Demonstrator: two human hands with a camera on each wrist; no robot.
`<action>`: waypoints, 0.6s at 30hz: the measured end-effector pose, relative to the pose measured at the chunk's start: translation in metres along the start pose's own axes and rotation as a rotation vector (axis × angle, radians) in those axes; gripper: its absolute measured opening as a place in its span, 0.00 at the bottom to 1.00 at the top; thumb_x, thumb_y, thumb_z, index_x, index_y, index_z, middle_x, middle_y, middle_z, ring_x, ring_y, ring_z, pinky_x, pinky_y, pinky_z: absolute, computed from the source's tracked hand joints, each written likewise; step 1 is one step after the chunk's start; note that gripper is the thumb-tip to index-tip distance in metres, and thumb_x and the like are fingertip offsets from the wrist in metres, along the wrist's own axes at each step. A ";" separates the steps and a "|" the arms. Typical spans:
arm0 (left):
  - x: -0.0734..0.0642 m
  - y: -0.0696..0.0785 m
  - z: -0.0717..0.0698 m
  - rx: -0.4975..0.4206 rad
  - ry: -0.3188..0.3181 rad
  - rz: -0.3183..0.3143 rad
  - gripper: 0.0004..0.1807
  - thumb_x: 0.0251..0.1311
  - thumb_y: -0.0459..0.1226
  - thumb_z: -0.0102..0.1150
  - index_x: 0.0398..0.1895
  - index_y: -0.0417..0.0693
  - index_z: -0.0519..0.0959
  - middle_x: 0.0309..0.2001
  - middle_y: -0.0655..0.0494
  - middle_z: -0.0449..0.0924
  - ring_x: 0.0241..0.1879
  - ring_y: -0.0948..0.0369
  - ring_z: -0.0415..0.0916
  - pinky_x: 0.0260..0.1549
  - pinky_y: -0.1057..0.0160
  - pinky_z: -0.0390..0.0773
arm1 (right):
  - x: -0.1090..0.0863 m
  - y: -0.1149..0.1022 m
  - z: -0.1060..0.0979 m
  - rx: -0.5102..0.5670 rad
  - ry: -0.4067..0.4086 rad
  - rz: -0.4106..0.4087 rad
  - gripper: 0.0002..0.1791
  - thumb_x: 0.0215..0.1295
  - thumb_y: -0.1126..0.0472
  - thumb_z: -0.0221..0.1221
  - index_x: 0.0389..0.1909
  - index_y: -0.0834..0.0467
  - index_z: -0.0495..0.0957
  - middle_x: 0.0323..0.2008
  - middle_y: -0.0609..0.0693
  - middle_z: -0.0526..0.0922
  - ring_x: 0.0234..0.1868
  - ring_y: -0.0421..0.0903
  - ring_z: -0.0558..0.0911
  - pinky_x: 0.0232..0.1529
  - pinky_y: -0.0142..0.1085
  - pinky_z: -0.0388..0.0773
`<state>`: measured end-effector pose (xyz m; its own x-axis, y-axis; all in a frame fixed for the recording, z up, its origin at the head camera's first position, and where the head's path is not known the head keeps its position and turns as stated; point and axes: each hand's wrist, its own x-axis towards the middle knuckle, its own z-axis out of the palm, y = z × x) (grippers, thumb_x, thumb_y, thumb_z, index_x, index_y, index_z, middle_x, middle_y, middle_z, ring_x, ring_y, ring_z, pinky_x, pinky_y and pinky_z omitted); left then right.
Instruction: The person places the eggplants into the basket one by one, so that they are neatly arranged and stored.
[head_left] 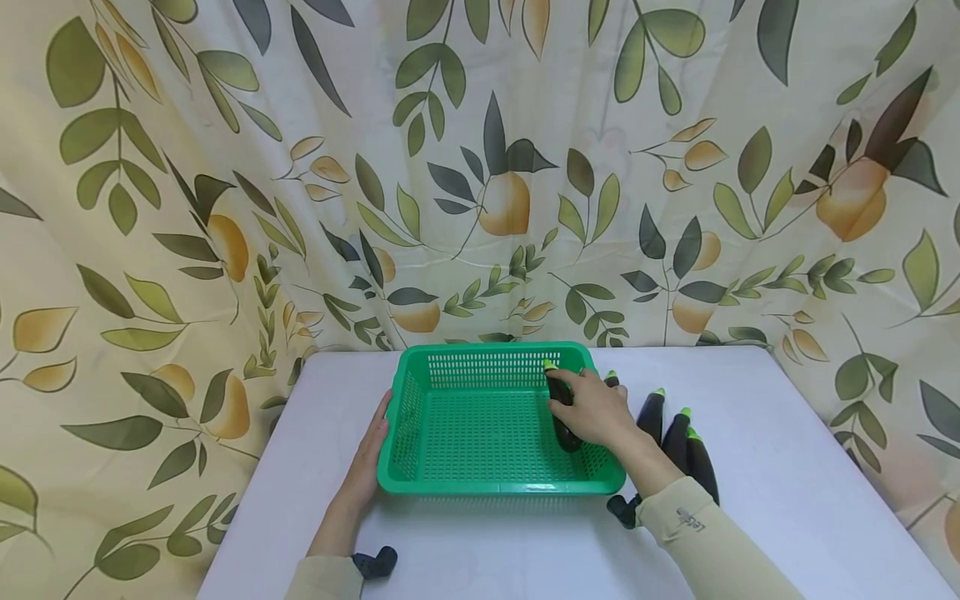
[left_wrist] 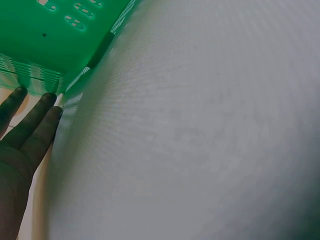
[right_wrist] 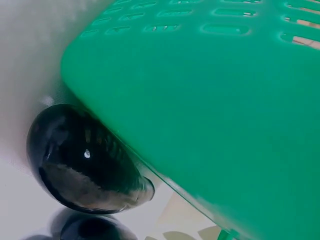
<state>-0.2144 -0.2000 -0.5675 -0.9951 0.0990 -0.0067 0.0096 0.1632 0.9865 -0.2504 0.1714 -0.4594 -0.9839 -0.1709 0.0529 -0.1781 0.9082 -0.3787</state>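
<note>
My right hand (head_left: 596,408) grips a dark eggplant (head_left: 559,392) with a green stem tip, inside the right part of a green plastic basket (head_left: 502,488). The eggplant points lengthwise away from me, along the basket's right wall. Against the basket's left outer side rests my left hand (head_left: 363,467); in the left wrist view its fingers (left_wrist: 37,120) are straight, tips at the slotted wall. The right wrist view does not show the right hand, only the basket's outer wall (right_wrist: 200,110) and a glossy eggplant (right_wrist: 85,160) lying beside it.
Several more eggplants (head_left: 702,471) lie on the white-covered table (head_left: 780,500) right of the basket, partly behind my right forearm. One stem tip (head_left: 612,377) shows just past the right hand. A leaf-and-fruit patterned curtain (head_left: 510,283) hangs behind the table.
</note>
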 end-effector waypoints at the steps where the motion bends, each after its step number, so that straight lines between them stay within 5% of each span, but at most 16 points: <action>1: 0.000 0.000 0.000 -0.001 0.000 0.000 0.25 0.73 0.60 0.22 0.72 0.87 0.46 0.74 0.85 0.43 0.77 0.66 0.33 0.71 0.34 0.35 | 0.000 0.000 0.000 0.001 0.000 0.001 0.28 0.64 0.47 0.59 0.66 0.46 0.71 0.54 0.59 0.79 0.55 0.56 0.76 0.50 0.66 0.63; 18: 0.001 -0.002 0.000 -0.013 -0.003 0.008 0.25 0.73 0.59 0.22 0.72 0.87 0.46 0.74 0.84 0.43 0.77 0.65 0.33 0.71 0.34 0.35 | -0.002 0.000 0.000 0.021 -0.001 0.010 0.27 0.63 0.46 0.60 0.63 0.48 0.74 0.45 0.54 0.79 0.47 0.50 0.79 0.41 0.52 0.66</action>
<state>-0.2153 -0.2004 -0.5691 -0.9947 0.1032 0.0012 0.0167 0.1491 0.9887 -0.2483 0.1716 -0.4590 -0.9855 -0.1625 0.0480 -0.1681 0.9016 -0.3986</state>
